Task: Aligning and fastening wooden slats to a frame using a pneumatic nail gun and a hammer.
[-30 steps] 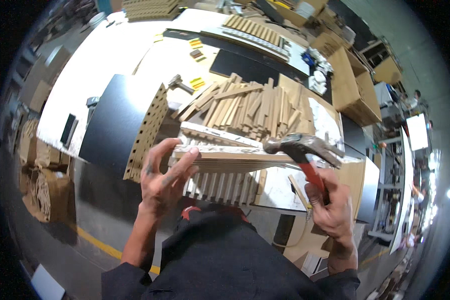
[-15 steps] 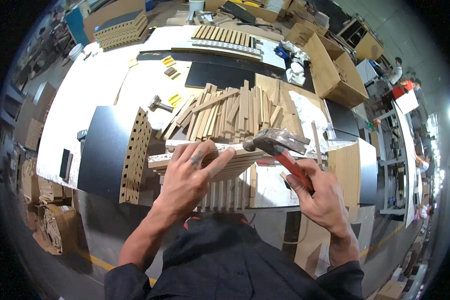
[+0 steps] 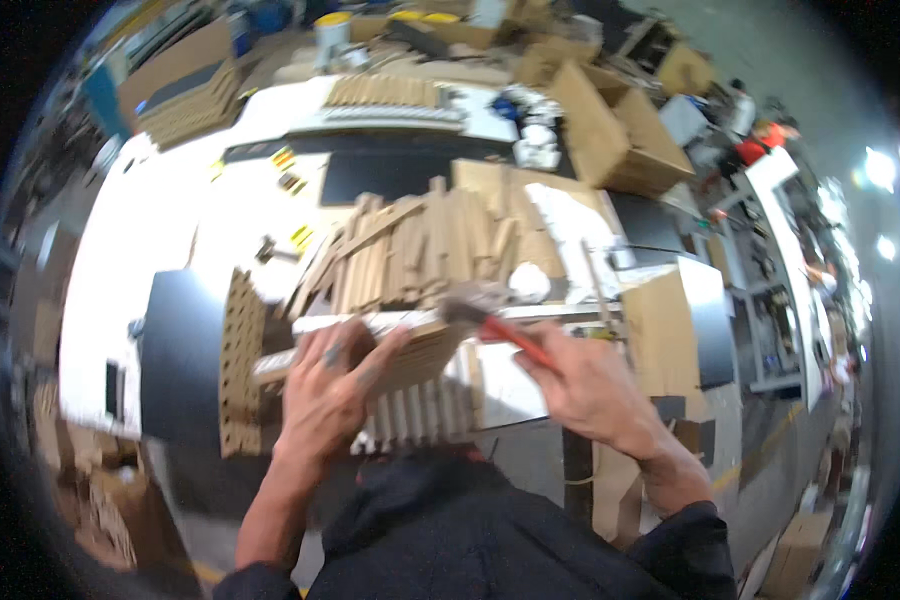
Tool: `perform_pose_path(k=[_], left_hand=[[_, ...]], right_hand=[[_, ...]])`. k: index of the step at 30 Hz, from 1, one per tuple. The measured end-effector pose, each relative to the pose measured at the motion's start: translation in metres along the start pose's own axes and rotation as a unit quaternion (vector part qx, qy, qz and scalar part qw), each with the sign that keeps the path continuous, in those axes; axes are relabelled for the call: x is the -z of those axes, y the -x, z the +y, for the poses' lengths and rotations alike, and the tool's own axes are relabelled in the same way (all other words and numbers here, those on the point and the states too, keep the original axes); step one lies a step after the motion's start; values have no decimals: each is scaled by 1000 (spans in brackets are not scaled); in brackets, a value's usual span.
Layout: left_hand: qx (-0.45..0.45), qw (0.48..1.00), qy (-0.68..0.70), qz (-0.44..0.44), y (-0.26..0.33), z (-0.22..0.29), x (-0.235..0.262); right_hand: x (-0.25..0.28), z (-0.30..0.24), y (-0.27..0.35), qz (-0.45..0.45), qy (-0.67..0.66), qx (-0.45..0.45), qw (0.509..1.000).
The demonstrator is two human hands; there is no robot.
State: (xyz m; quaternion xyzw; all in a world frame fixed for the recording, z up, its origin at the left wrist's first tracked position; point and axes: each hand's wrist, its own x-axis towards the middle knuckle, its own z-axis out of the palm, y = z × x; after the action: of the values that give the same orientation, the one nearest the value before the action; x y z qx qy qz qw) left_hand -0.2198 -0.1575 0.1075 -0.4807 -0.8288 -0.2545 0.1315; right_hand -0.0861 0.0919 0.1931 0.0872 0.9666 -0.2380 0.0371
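My left hand (image 3: 320, 400) is closed over the top edge of a slatted wooden piece (image 3: 420, 358), with its fingers along the pale upper side. In my right hand (image 3: 595, 385) is a claw hammer (image 3: 518, 342) with a red handle. Its head is blurred and lies over the right end of the wooden piece, close to the fingertips of my left hand; whether it touches the wood I cannot tell. Below the piece a row of pale upright slats (image 3: 410, 415) shows at the table's near edge.
Loose wooden strips (image 3: 400, 245) lie heaped beyond my hands. To the left stand a black panel (image 3: 182, 350) and a notched wooden stack (image 3: 240, 365). A second hammer (image 3: 267, 250) rests near yellow-marked pieces. An open cardboard box (image 3: 600, 130) is at the far right.
The whole view has shifted and blurred. The hammer's head has come down onto or close to the wooden piece's right end; my left hand keeps its hold.
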Motion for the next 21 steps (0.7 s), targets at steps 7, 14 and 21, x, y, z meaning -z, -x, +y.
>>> perform_pose_path(k=[7, 14, 21], left_hand=[[-7, 993, -40, -108, -26, 25, 11], [-22, 980, -5, -196, -58, 28, 4], [210, 964, 161, 1, -14, 8, 89]], right_hand=[[-2, 28, 15, 63, -47, 10, 997], [-82, 83, 26, 94, -502, -215, 832], [-191, 116, 28, 203, -600, -165, 756]])
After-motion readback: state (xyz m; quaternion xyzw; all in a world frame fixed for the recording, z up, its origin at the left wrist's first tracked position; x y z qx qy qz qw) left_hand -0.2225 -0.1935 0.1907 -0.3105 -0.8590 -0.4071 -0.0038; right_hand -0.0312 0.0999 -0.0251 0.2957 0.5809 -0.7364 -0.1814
